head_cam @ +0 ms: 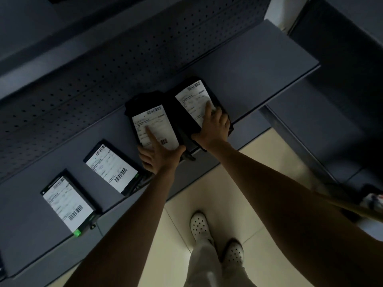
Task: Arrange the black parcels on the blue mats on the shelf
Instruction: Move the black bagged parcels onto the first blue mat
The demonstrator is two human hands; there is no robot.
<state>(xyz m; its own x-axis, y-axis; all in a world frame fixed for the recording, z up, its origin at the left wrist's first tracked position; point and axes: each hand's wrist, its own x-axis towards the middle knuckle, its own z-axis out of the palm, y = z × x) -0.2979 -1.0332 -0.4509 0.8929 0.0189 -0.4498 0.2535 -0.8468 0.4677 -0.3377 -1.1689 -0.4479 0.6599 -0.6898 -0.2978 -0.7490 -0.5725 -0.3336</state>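
Several black parcels with white shipping labels lie in a row on the grey shelf (pixel 259 65). My left hand (pixel 159 155) rests flat on the near end of the third parcel (pixel 149 119), its index finger stretched out over the label. My right hand (pixel 214 125) lies flat on the fourth parcel (pixel 192 96), fingers straight on the label and thumb at the near edge. These two parcels touch side by side. Two more parcels, one at the far left (pixel 67 201) and one beside it (pixel 110 167), lie apart to the left. No blue mats are discernible in the dim light.
A perforated back panel (pixel 103 75) rises behind the shelf. The shelf stretches on to the right of the parcels. Below lie pale floor tiles (pixel 259 183) and my white clogs (pixel 200 224). A lower shelf edge with some items shows at the far right (pixel 371 199).
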